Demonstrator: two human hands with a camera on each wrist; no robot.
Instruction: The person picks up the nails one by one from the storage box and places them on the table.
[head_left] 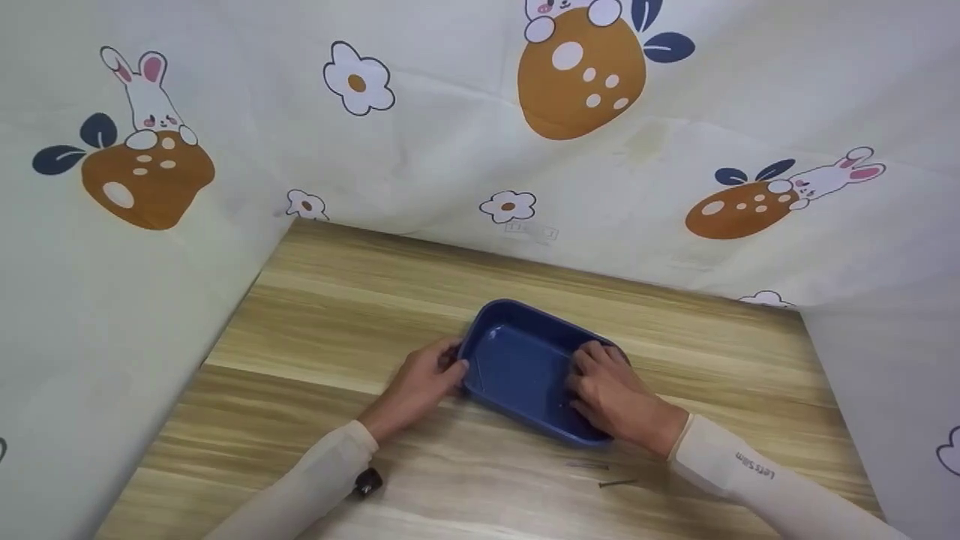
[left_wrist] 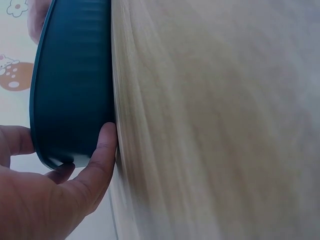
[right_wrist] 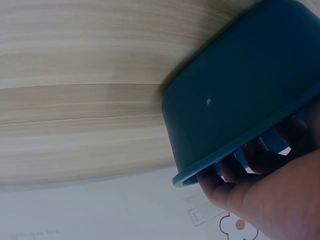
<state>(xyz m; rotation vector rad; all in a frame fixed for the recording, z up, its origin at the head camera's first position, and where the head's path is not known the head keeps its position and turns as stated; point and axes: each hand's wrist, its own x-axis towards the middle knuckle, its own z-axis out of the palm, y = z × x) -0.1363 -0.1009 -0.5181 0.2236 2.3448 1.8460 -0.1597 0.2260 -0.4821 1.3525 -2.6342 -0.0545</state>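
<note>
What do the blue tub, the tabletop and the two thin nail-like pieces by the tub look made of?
Blue tub: probably moulded plastic, smooth with a slight sheen; a small highlight shows inside, and its colour is even.
Tabletop: wood or a wood-print surface, with streaked grain; I can't tell which.
Nail-like pieces: likely metal, being slim and straight; finish too small to judge.

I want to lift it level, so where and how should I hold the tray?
Likely best by both short ends of the tray, coming from left and right: it sits open side up, longer than wide, with raised walls to pinch.
</note>
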